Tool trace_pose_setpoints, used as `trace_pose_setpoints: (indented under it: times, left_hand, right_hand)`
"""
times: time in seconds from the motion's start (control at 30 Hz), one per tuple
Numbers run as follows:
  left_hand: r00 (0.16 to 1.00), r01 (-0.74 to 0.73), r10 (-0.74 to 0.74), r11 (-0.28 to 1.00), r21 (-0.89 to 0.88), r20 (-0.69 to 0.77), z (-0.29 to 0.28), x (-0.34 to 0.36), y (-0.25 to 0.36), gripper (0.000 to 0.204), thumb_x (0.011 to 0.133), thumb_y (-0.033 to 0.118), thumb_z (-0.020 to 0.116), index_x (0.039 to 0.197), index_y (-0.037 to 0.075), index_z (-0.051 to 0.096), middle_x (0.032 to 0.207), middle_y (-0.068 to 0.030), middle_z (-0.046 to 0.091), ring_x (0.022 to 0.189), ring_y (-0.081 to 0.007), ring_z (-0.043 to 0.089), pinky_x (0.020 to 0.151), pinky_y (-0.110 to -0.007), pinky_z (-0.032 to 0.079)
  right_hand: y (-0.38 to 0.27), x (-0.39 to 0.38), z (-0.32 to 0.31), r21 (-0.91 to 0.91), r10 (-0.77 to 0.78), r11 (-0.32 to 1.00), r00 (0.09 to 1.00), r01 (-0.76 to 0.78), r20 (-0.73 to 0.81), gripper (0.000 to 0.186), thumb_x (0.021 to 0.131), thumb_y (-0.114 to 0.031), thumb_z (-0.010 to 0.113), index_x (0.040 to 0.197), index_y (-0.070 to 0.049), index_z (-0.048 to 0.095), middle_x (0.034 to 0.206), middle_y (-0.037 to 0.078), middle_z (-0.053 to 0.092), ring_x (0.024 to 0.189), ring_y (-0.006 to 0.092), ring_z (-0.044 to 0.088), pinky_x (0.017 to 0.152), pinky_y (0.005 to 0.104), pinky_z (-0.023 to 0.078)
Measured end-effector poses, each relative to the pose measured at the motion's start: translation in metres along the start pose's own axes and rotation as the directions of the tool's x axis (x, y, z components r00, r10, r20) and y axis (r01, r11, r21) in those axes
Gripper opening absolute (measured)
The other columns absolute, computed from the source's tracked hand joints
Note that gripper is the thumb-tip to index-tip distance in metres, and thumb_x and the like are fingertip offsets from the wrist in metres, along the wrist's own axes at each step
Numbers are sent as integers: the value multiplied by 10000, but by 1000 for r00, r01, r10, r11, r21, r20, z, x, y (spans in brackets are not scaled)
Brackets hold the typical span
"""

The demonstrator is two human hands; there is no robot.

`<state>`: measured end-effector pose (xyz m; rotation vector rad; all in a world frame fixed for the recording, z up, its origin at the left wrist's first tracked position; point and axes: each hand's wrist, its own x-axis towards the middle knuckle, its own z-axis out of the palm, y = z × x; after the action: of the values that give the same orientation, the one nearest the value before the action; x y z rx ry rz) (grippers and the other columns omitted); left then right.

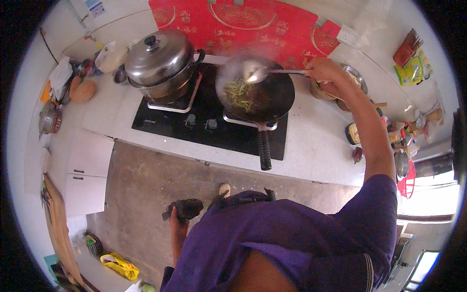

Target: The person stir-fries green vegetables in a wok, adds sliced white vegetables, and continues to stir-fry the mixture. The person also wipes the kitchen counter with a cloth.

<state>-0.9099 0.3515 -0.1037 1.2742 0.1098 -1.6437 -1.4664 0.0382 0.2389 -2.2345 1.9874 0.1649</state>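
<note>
My right hand (325, 70) is closed round the handle of a metal ladle (254, 72), reaching in from the right. The ladle's round bowl is over the far part of a dark wok (278, 100), partly blurred by steam. Green strips of vegetable (238, 95) lie in the wok's left half. The wok sits on the right burner, its black handle (264, 151) pointing toward me. Low on the left, away from the stove, my left hand (177, 223) grips a dark crumpled cloth (187, 209); its fingers are partly hidden.
A large lidded steel pot (158, 63) stands on the left burner of the black glass hob (160, 119). Bowls (354, 78) sit behind my right forearm. Bottles and jars (352, 132) line the counter's right side. A yellow bag (120, 265) lies at lower left.
</note>
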Motion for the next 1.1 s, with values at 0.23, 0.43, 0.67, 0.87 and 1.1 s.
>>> trace_pose_setpoints:
  times: [0.23,0.43,0.67,0.87,1.1]
  left_hand:
    - [995,-91,93,995,32,-37,15,-34,-1,309,850,320,544,1093,131,523,991,-25,598,938,-188,576,774,-340,479]
    - [996,-67,72,993,102,-53,0,-41,-1,306,828,360,568,1064,168,535,911,5,615,784,-139,592,570,-267,473]
    - [993,-76,83,994,82,-87,5,-36,-7,275,815,374,585,1010,182,550,874,27,616,726,-120,587,498,-230,428]
    - [988,-71,81,995,74,-135,30,-30,-7,269,821,348,585,1020,173,540,882,17,613,761,-131,591,551,-258,461]
    - [995,-32,44,992,124,-89,21,-13,-2,308,835,323,572,1083,146,525,984,-18,599,898,-175,575,728,-320,474]
  right_hand:
    - [84,22,39,-155,250,964,937,-217,244,215,782,-185,483,683,-23,583,542,103,563,439,199,544,391,333,431]
    - [74,26,93,516,126,778,893,-359,431,228,865,-258,469,804,-68,578,601,48,552,418,121,492,353,256,383]
    - [42,3,82,440,74,880,968,-176,240,238,863,-278,496,1003,-131,620,616,41,554,461,107,506,416,263,406]
    - [1,-51,34,30,-60,998,993,63,-106,255,801,-267,560,1033,-179,621,762,98,621,718,266,597,682,373,465]
    - [-39,-81,51,-159,-76,986,986,52,-150,273,778,-274,597,1037,-192,613,864,104,635,785,300,602,680,429,473]
